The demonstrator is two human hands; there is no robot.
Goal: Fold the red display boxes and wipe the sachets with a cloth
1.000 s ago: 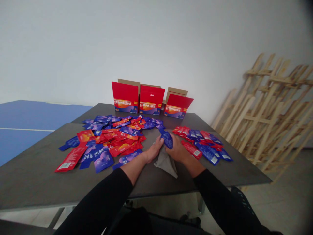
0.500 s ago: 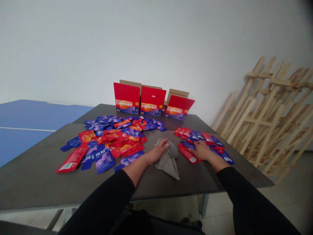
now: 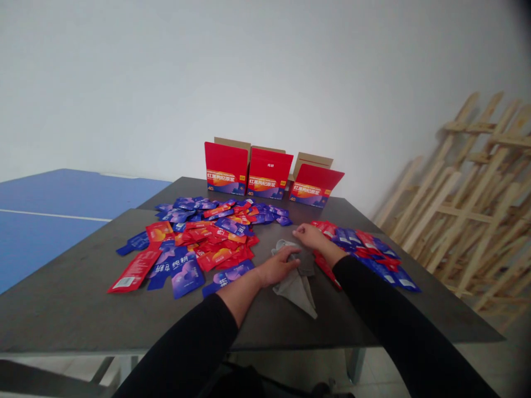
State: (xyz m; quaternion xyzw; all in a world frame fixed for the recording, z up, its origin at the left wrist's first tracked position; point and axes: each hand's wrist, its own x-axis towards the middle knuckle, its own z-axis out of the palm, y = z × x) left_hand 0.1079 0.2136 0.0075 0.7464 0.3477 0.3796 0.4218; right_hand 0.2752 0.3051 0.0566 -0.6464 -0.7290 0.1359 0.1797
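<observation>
My left hand (image 3: 279,268) rests on a crumpled grey cloth (image 3: 296,293), fingers loosely extended and gripping nothing visible. Just beyond the cloth is my right hand (image 3: 313,236), its fingers curled together with no object showing in them. Its forearm crosses in front of a red sachet (image 3: 327,270) and partly hides the right-hand group of red and blue sachets (image 3: 352,237). To the left of my left hand spreads a loose heap of red and blue sachets (image 3: 215,237). One blue sachet (image 3: 228,276) lies close to my left wrist.
Three red cartons with raised flaps, a left one (image 3: 226,171), a middle one (image 3: 269,174) and a right one (image 3: 314,185), stand along the back of the dark table (image 3: 136,326). A blue table (image 3: 62,221) adjoins at left. Wooden slat frames (image 3: 468,215) lean against the wall at right.
My right hand has come off the right-hand sachets and moved left, beyond the cloth, its fingers now curled. My left hand stays at the cloth. The whole view has shifted slightly.
</observation>
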